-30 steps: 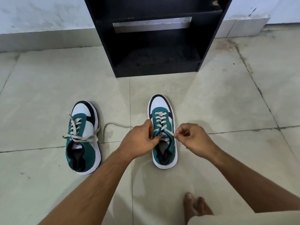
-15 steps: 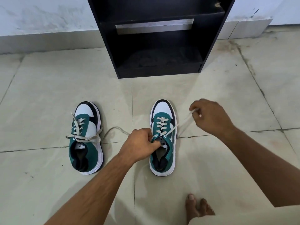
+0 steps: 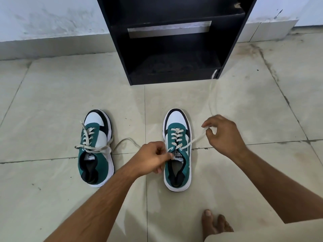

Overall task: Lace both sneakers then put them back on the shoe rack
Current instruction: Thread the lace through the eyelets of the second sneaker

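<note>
Two green, white and black sneakers stand on the tiled floor, toes pointing at the black shoe rack (image 3: pixel 174 41). The left sneaker (image 3: pixel 96 149) has its cream lace crossed loosely over the tongue. At the right sneaker (image 3: pixel 177 151), my left hand (image 3: pixel 152 158) pinches the left end of the lace beside the top eyelet. My right hand (image 3: pixel 225 135) holds the right end of the lace (image 3: pixel 197 139), drawn taut out to the right of the shoe; its loose tail blurs upward toward the rack.
A bare foot (image 3: pixel 215 224) rests on the floor at the lower right, beside a beige garment edge. The rack's two shelves hold nothing. A white wall with a tiled skirting (image 3: pixel 52 44) runs behind the rack.
My right hand pulled the lace from the shoe's tongue outward to the right, drawing it through the eyelet. My left hand stayed at the shoe's left side. The sneakers have not moved.
</note>
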